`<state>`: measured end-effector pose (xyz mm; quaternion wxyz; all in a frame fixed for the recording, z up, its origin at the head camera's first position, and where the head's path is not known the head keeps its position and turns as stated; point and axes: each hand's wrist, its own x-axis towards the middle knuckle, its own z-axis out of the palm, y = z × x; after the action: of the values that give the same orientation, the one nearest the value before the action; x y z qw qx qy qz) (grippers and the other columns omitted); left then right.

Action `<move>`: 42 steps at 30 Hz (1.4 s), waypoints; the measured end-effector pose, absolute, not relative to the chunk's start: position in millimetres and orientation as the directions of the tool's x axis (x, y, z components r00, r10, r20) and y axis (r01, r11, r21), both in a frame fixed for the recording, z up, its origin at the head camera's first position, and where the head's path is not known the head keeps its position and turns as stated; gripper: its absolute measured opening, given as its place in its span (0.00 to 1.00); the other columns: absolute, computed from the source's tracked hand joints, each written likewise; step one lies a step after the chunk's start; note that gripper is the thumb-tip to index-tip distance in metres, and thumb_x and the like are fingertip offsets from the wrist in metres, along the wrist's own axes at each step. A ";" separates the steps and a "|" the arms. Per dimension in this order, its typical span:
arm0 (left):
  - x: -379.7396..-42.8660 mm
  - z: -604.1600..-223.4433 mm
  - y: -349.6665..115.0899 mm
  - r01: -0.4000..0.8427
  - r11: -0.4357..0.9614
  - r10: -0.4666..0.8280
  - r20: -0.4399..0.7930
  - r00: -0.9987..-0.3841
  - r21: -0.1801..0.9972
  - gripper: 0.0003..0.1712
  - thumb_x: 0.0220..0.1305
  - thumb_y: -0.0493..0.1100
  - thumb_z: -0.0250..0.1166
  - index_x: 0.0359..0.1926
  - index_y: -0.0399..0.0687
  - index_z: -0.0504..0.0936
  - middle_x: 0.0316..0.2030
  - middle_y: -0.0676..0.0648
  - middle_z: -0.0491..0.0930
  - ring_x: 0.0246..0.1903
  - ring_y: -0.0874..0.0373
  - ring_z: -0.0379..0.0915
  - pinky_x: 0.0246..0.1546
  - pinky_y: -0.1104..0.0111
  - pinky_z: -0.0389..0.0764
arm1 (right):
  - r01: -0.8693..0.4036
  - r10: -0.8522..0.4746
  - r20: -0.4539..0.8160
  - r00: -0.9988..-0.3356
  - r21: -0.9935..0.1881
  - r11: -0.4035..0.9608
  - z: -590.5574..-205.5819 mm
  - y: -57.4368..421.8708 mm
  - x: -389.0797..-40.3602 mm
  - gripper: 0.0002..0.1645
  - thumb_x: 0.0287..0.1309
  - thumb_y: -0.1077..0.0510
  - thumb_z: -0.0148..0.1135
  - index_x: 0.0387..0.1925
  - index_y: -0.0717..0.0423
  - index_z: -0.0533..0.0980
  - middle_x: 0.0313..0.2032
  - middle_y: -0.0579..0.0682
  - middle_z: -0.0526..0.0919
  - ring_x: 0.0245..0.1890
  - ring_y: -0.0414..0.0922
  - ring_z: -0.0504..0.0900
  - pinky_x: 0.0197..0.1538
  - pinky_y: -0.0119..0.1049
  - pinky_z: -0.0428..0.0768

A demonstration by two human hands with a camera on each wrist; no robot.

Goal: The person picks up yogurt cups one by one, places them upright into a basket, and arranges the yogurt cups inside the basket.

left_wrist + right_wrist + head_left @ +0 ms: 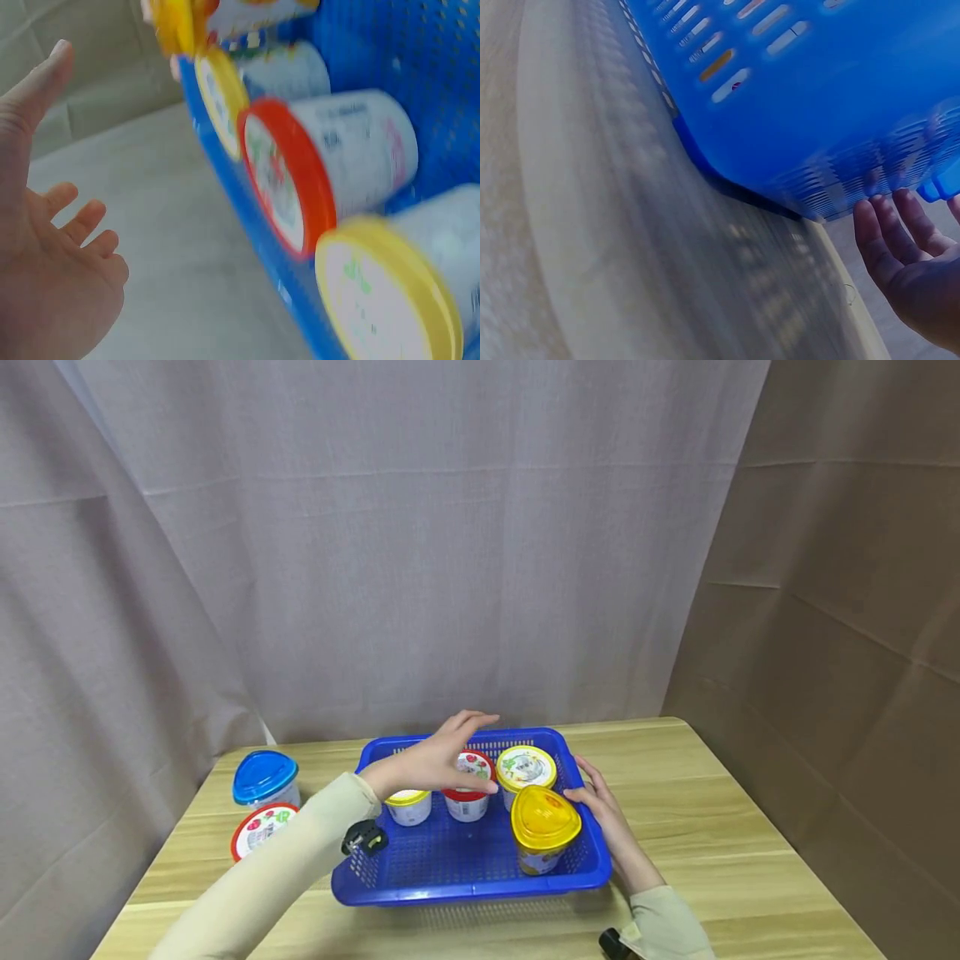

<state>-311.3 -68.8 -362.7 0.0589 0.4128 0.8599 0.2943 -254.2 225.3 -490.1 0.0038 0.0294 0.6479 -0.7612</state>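
A blue plastic basket (457, 868) stands on the table with several lidded tubs inside. At its back are a yellow-lidded tub (410, 810), a red-lidded tub (468, 807) and another yellow-lidded tub (527, 768). In the front right corner stands a tub with a rounded three-cornered yellow lid (545, 818). My left hand (435, 764) is over the basket's back left, thumb and fingers spread, holding nothing; the left wrist view shows it apart from the tubs. At the right side, my right hand (603, 814) holds the basket, thumb at the rim and fingers against the outer wall.
Left of the basket, a tub with a blue three-cornered lid (265, 777) stands behind a red-lidded tub (262, 831), which my left sleeve partly covers. The wooden table (675, 793) ends at a grey curtain (450, 568) behind and a brown one (847, 652) on the right.
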 end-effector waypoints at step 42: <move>-301.6 -339.7 -285.6 0.325 0.724 0.155 0.316 -0.936 0.609 0.55 0.62 0.60 0.69 0.78 0.42 0.52 0.72 0.32 0.57 0.70 0.32 0.52 0.63 0.31 0.58 | 0.080 0.017 -0.084 -0.996 -0.983 -0.167 -487.6 234.6 -256.2 0.41 0.69 0.58 0.49 0.79 0.42 0.49 0.71 0.59 0.61 0.51 0.38 0.77 0.54 0.32 0.79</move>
<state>-301.6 -285.6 -339.7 -0.1226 0.1305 0.9202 0.3481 -256.2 234.6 -487.6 0.0208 0.0375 0.6451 -0.7629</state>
